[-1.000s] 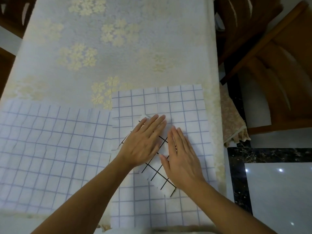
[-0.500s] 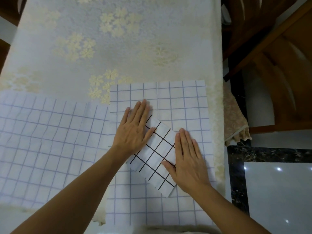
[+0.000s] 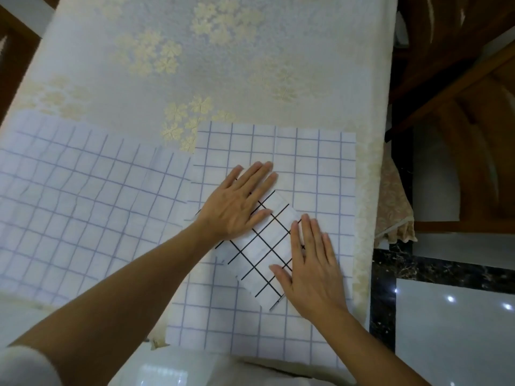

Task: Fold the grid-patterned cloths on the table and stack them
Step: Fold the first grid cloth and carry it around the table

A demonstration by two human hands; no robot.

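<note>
We have both hands flat, fingers straight, on the small black-grid cloth (image 3: 262, 246), centre-right of frame: left hand (image 3: 237, 207) on its upper-left end, right hand (image 3: 312, 268) on its lower-right edge. It lies atop the blue-grid cloth (image 3: 315, 174).

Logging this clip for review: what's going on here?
A person presses the left hand and right hand flat on a small folded white cloth with black grid lines. It lies diagonally on a larger white cloth with blue grid lines, spread open. A second blue-grid cloth lies spread to its left.
</note>
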